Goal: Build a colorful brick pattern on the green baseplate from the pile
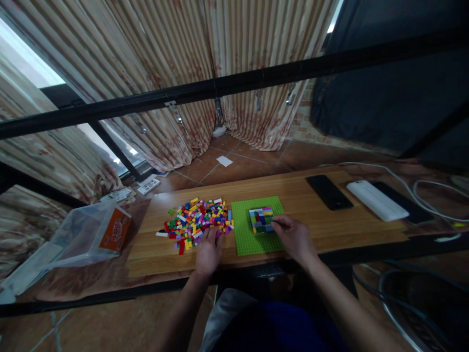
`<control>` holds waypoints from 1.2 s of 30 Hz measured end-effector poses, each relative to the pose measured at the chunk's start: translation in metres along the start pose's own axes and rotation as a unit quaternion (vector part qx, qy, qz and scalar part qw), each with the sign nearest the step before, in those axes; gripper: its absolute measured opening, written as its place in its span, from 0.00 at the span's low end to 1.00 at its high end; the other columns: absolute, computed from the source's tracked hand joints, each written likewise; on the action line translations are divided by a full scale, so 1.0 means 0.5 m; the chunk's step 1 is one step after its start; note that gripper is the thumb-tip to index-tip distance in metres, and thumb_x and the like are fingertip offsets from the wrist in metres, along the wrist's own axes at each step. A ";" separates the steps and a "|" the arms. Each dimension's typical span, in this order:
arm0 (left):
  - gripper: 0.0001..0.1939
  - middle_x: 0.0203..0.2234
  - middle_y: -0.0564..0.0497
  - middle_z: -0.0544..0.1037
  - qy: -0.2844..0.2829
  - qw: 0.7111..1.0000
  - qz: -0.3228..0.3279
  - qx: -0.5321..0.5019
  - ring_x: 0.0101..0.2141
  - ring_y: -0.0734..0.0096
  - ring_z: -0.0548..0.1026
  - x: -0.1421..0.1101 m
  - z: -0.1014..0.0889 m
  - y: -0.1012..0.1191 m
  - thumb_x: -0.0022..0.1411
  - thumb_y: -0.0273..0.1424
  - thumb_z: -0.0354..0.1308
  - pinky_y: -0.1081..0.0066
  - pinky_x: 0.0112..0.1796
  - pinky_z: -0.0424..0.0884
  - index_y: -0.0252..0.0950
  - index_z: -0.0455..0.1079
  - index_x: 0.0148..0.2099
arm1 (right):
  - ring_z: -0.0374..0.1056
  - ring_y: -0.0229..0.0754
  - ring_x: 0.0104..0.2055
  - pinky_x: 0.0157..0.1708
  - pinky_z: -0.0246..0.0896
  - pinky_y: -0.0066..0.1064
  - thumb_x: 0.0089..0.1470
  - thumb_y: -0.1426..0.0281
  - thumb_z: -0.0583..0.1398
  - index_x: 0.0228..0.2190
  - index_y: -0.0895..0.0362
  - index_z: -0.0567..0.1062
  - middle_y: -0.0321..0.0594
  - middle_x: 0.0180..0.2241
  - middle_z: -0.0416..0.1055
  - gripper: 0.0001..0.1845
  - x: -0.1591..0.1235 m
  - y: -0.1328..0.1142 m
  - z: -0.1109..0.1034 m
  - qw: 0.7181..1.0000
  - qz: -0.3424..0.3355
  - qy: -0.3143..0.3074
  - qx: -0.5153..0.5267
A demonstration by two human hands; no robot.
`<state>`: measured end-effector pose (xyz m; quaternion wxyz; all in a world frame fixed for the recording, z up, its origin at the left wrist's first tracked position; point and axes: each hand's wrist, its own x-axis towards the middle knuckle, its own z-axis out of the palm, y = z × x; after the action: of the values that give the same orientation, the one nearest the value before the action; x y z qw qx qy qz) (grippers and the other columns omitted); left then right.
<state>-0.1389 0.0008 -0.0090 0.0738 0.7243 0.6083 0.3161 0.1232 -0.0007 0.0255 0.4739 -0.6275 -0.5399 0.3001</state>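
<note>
A loose pile of small multicoloured toy building bricks (pixel 200 217) lies on the wooden board. My left hand (pixel 208 252) rests at the pile's near edge, fingers stretched down among the bricks, thumb a little apart; no held brick shows. To the right of the pile is a green studded baseplate (pixel 244 242). On it sits a low rectangular brick build (pixel 261 220) in rows of mixed colours. My right hand (pixel 296 238) is at the build's right edge with thumb and forefinger pinched together. Whatever is between those fingertips is too small to make out.
A black phone (pixel 330 192) and a white power-bank-like block (pixel 377 199) lie right of the baseplate on the wooden board (pixel 168 261), near white cables (pixel 399 178). A clear plastic box (pixel 84 234) with an orange label stands left. A black metal rail (pixel 238 84) crosses beyond.
</note>
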 end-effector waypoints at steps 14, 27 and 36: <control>0.08 0.35 0.47 0.76 0.010 0.999 -0.001 -0.043 0.37 0.66 0.75 -0.002 0.007 -0.016 0.63 0.31 0.53 0.67 0.40 0.72 0.36 0.70 0.43 | 0.66 0.50 0.47 0.50 0.56 0.46 0.53 0.65 0.60 0.29 0.55 0.78 0.48 0.41 0.74 0.09 0.059 0.037 0.109 0.978 -0.105 0.111 -0.141; 0.09 0.36 0.47 0.76 0.006 0.999 -0.019 -0.048 0.38 0.65 0.75 -0.002 0.009 -0.014 0.64 0.32 0.53 0.67 0.41 0.72 0.38 0.71 0.43 | 0.65 0.51 0.46 0.50 0.54 0.47 0.53 0.65 0.58 0.27 0.55 0.76 0.48 0.40 0.74 0.09 0.054 0.041 0.119 0.977 -0.108 0.110 -0.150; 0.08 0.35 0.47 0.76 0.004 0.998 -0.021 -0.056 0.37 0.65 0.75 -0.002 0.009 -0.014 0.63 0.32 0.53 0.66 0.40 0.72 0.37 0.71 0.43 | 0.66 0.50 0.46 0.50 0.56 0.47 0.54 0.67 0.58 0.29 0.54 0.78 0.47 0.40 0.74 0.09 0.057 0.035 0.112 0.977 -0.113 0.079 -0.163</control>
<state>-0.1421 0.0027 -0.0165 0.1183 0.7050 0.6050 0.3508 0.0871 0.0424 -0.0075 0.4371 -0.6529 -0.6101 0.1018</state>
